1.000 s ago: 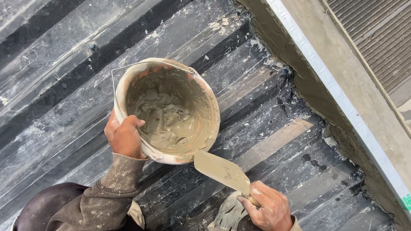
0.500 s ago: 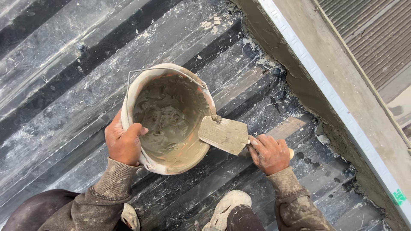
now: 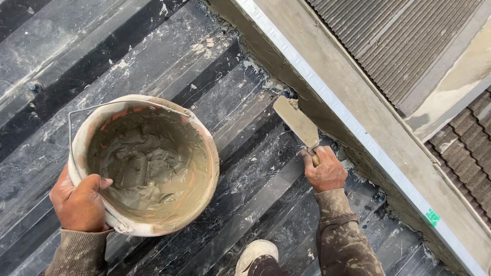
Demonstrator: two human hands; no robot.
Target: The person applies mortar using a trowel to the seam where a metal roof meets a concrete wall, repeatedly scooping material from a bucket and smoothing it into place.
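Two hands busy: left hand (image 3: 79, 204) grips bucket (image 3: 146, 163) rim on the ribbed roof (image 3: 245, 194), right hand (image 3: 323, 171) clenched on trowel (image 3: 296, 121) w/ little mortar by the ledge (image 3: 358, 133); bucket tilted, could slop or slide.

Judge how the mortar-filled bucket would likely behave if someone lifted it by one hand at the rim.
The bucket probably feels heavy for its size, since wet grey mortar covers its inside. It may tip toward the far side, as the left hand grips only one edge. Its smeared rim looks likely to be slippery.
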